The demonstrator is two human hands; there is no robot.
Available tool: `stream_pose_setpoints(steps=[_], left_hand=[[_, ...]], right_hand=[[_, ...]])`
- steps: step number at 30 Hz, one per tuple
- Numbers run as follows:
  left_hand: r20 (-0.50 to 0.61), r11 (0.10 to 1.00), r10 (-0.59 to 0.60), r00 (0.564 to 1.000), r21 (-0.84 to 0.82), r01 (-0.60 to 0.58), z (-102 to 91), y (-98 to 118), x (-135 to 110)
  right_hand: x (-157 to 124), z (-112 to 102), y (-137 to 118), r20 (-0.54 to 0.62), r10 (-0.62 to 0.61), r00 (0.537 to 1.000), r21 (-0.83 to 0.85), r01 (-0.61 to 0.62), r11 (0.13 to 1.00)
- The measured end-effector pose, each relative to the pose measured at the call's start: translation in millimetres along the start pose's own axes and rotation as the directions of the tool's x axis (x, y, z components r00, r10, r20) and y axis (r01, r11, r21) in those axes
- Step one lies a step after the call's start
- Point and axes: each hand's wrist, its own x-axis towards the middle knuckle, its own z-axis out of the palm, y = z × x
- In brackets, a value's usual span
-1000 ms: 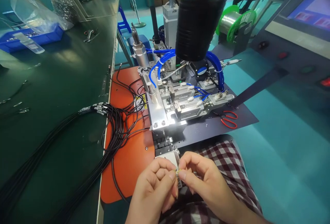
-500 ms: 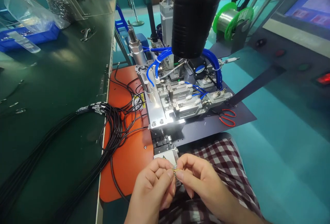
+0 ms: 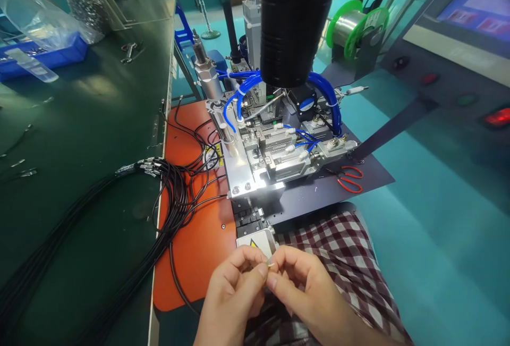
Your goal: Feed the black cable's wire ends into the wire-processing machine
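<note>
Close above my lap, both hands meet fingertip to fingertip. My left hand [image 3: 237, 287] is closed in a pinch around thin wires [image 3: 271, 265], of which only a small pale yellowish end shows between the fingers. From the other side, the thumb and index finger of my right hand [image 3: 303, 282] pinch at the same wires; most of their length is hidden. A black cable [image 3: 177, 277] runs down the orange plate [image 3: 199, 261] towards my left wrist, but where it ends is out of sight.
Ahead stands a metal machine [image 3: 239, 160] with blue air hoses [image 3: 326, 88] under a black nozzle [image 3: 297, 32]. Red-handled scissors [image 3: 350, 178] lie on its dark base. A bundle of black cables [image 3: 175, 192] spills off the green table [image 3: 99, 123]. A green wire spool [image 3: 356, 27] stands behind.
The fingertips have drawn closer around the wires, and less of the coloured strands shows. Both hands stay in nearly the same place; the view has shifted slightly.
</note>
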Motion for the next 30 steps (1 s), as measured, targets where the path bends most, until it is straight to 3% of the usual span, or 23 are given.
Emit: stream_pose_setpoints(steps=[4, 10, 26, 30], left_hand=[[0.001, 0.999, -0.012, 1.000, 0.036, 0.011, -2.7, -2, 0], [0.016, 0.998, 0.002, 1.000, 0.064, -0.003, -3.0, -3, -2], [0.066, 0.997, 0.021, 0.998, 0.075, -0.026, -1.7, -3, 0], [0.061, 0.998, 0.025, 0.998, 0.062, -0.028, -0.5, -2, 0]], right_hand=[[-1, -9, 4, -0.013, -0.052, 0.999, -0.096, 0.051, 0.994], [-1, -24, -14, -0.051, -0.116, 0.992, -0.203, 0.103, 0.974], [5, -24, -24, 0.002, -0.042, 0.999, -0.166, 0.042, 0.985], [5, -24, -23, -0.006, -0.075, 0.997, -0.205, 0.072, 0.976]])
